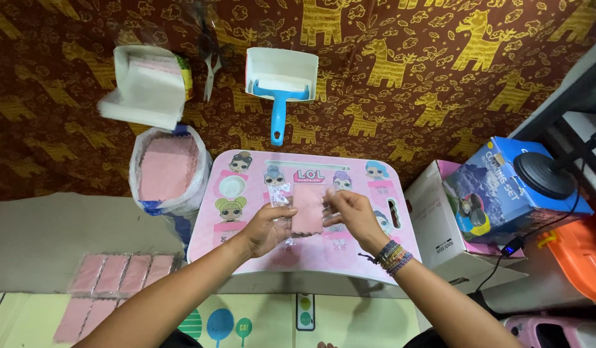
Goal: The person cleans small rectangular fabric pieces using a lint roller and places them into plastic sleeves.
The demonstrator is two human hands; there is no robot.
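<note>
While your left hand [267, 227] pinches the clear sleeve [282, 196] and your right hand [355, 216] pinches the pink cloth [307, 211] mid-table [246, 251], you're bagging; next slide it in squarely.

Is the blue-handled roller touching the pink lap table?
Apart. The head view shows patterned cloth between the blue-handled roller's handle end and the pink lap table's top edge.
</note>
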